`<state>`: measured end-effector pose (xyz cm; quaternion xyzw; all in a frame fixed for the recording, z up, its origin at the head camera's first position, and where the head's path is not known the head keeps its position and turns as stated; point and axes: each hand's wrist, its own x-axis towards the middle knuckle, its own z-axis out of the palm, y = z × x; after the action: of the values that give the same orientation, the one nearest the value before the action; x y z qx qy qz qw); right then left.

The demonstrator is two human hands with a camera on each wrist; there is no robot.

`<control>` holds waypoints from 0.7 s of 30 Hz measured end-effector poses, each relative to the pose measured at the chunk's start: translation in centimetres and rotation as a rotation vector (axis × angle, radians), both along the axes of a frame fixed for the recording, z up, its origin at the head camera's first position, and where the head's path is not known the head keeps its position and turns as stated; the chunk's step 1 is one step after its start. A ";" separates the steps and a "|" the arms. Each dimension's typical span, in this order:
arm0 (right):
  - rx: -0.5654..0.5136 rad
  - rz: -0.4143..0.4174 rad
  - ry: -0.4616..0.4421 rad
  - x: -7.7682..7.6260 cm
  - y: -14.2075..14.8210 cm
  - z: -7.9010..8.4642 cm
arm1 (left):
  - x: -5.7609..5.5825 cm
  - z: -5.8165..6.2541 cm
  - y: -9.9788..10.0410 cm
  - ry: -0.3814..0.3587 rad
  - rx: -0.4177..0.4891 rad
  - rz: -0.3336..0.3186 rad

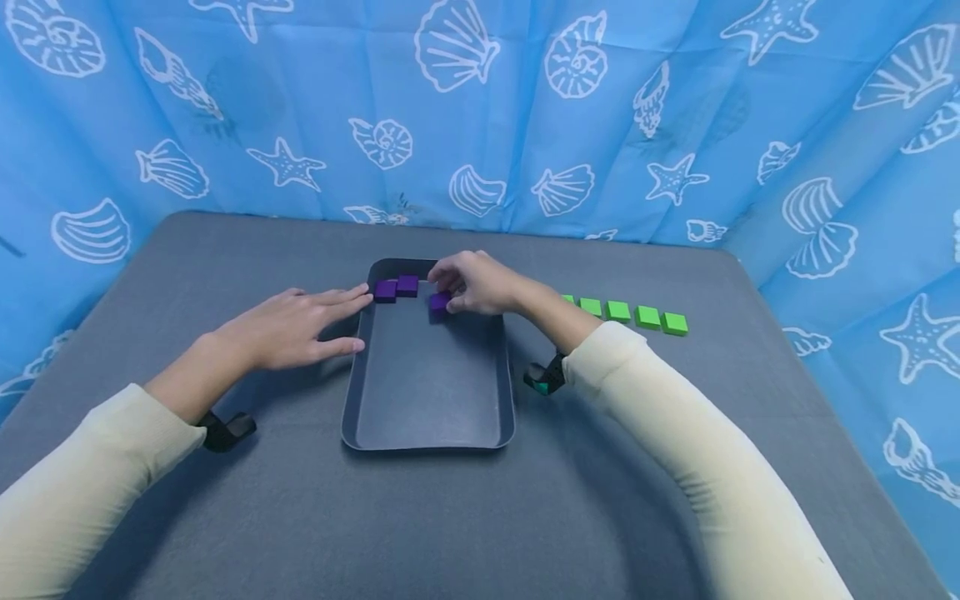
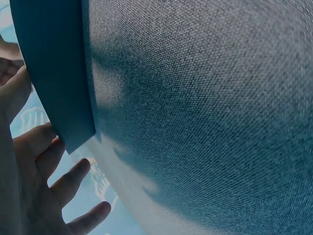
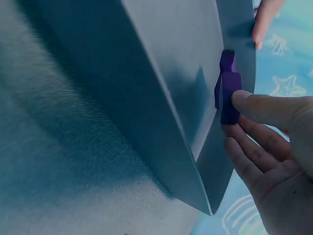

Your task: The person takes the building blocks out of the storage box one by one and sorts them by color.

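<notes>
My right hand (image 1: 480, 282) pinches a purple block (image 1: 438, 303) between thumb and fingers, over the far part of a dark grey tray (image 1: 431, 443). In the right wrist view the thumb presses on the held purple block (image 3: 230, 98), and another purple block (image 3: 228, 60) shows behind it. Two purple blocks (image 1: 386, 291) sit side by side in the tray's far left corner. With fingers extended, my left hand (image 1: 300, 329) rests at the tray's left rim. The left wrist view has its thumb and fingertips against the tray's outer wall (image 2: 56, 73).
A row of several green blocks (image 1: 618, 311) lies on the grey table (image 1: 450, 525) to the right of the tray, partly hidden behind my right forearm. Behind the table hangs a blue curtain (image 1: 315, 100) with white shell prints.
</notes>
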<state>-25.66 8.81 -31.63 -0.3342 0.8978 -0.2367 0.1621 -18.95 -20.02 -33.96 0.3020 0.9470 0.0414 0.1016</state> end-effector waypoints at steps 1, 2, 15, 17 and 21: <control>-0.007 0.015 -0.004 0.3 0.2 0.1 | 0.0 0.0 0.0 0.001 0.002 0.002; -0.013 0.030 -0.007 0.6 0.4 0.3 | 0.0 0.0 0.0 0.001 0.002 0.003; -0.077 0.069 0.007 4.6 5.3 1.3 | 0.1 0.1 0.0 0.019 0.000 -0.001; -0.091 0.065 0.015 5.0 6.2 1.4 | 0.1 0.1 0.1 0.021 -0.003 -0.003; -0.117 0.050 0.038 5.6 7.9 1.6 | 0.2 0.1 0.1 0.023 -0.007 -0.004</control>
<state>-20.02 16.74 -29.98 -0.3699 0.8767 -0.2783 0.1311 -18.79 -19.95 -33.85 0.3040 0.9476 0.0345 0.0916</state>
